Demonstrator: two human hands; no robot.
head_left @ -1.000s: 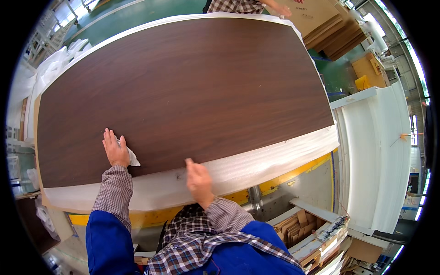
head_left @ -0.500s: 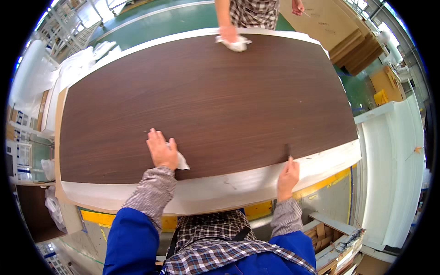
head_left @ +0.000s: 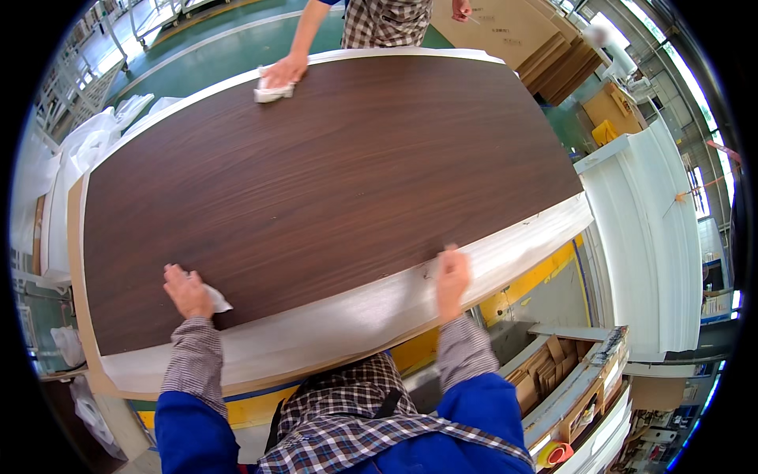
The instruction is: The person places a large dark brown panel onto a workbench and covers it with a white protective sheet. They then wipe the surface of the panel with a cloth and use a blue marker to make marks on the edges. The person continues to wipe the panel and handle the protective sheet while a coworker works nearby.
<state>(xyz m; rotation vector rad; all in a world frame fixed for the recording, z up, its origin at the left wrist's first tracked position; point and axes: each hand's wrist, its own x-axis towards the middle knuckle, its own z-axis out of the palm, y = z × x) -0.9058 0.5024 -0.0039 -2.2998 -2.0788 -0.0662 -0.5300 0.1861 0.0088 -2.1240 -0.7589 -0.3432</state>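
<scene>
Head view: white sheet [head_left: 316,332] lay beneath the right grip [head_left: 452,276]; green floor [head_left: 229,65] beyond. Brown wood-grained panel [head_left: 339,189] lay ahead. Left grip [head_left: 188,292] was flat, fingers extended, over white cloth [head_left: 219,300] showing rightward. Right: curled, blurred; contents could not be told.

Printed small and dark on a large brown cardboard sheet [head_left: 517,22], beyond the far-right corner of the rectangular white-covered worktop [head_left: 316,328] (too tiny to read).
</scene>
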